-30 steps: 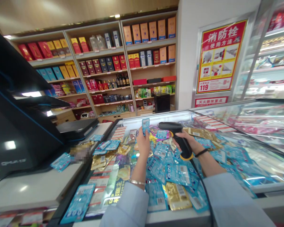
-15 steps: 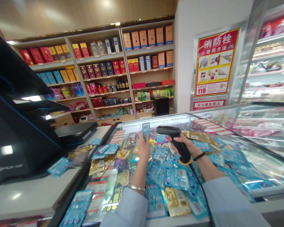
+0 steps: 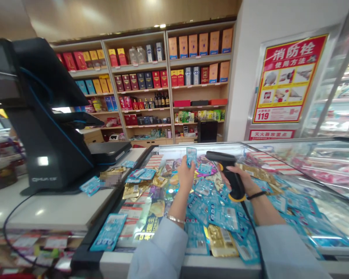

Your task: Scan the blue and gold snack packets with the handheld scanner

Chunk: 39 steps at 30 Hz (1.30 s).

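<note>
Pinched upright in my left hand (image 3: 186,173) is a small blue packet (image 3: 191,155), raised over the glass-topped case. My right hand (image 3: 244,181) wraps around the grip of a black barcode scanner (image 3: 222,158) with yellow trim. The scanner's head points left, toward the packet, with a gap between them. Its cable (image 3: 253,232) runs down between my forearms. Beneath both hands lies a loose heap of blue packets (image 3: 223,216) mixed with gold packets (image 3: 221,241). A separate blue packet (image 3: 109,232) rests at the case's front left corner.
On the left counter (image 3: 61,211) stands a black checkout terminal (image 3: 55,147) with a trailing cable. More packets (image 3: 90,186) lie beside it. Shelves of boxed bottles (image 3: 141,81) line the back wall. A red fire-hydrant sign (image 3: 291,79) hangs at right.
The camera view has turned left, so everything sits further right in the picture and more of the terminal shows. My hands keep the same holds on the packet and scanner.
</note>
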Each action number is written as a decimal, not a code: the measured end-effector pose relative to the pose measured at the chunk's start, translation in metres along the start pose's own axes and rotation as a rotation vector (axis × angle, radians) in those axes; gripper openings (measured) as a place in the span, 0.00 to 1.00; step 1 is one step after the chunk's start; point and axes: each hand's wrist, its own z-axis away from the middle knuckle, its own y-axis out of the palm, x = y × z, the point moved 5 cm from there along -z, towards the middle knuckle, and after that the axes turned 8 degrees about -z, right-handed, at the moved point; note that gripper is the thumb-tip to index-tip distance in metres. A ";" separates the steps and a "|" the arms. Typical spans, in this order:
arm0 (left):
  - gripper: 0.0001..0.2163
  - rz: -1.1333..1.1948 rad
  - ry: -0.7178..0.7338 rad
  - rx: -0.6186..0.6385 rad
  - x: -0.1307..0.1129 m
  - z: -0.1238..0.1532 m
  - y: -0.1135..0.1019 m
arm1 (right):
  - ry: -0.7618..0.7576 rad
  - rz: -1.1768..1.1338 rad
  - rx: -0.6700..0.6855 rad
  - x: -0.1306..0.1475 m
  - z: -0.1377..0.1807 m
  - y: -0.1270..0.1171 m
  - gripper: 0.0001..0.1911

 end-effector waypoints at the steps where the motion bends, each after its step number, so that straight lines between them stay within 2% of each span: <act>1: 0.16 0.007 -0.005 -0.022 -0.003 0.000 -0.009 | -0.005 -0.003 0.010 0.003 0.001 0.005 0.17; 5: 0.15 -0.020 -0.004 -0.156 -0.006 -0.008 -0.065 | 0.000 0.019 0.061 0.011 0.003 0.035 0.17; 8: 0.16 -0.115 -0.019 -0.214 0.011 -0.025 -0.120 | -0.012 0.023 0.097 0.013 -0.003 0.068 0.16; 12: 0.20 -0.269 -0.081 -0.256 0.060 -0.049 -0.183 | -0.059 -0.028 0.157 0.006 -0.026 0.120 0.14; 15: 0.23 -0.362 -0.143 -0.202 0.107 -0.056 -0.206 | -0.034 -0.058 0.166 -0.008 -0.047 0.154 0.14; 19: 0.24 -0.487 -0.201 -0.097 0.151 -0.051 -0.205 | -0.002 -0.127 0.173 -0.035 -0.071 0.190 0.14; 24: 0.24 -0.583 -0.226 -0.012 0.159 -0.041 -0.186 | 0.056 -0.210 0.110 -0.080 -0.091 0.209 0.15; 30: 0.24 -0.697 -0.242 -0.027 0.160 -0.039 -0.182 | 0.128 -0.229 0.047 -0.118 -0.100 0.199 0.15; 33: 0.22 -0.780 -0.216 -0.040 0.162 -0.038 -0.182 | 0.142 -0.247 0.031 -0.124 -0.100 0.191 0.16; 39: 0.19 -0.823 -0.285 -0.037 0.166 -0.036 -0.181 | 0.139 -0.266 0.002 -0.128 -0.097 0.183 0.17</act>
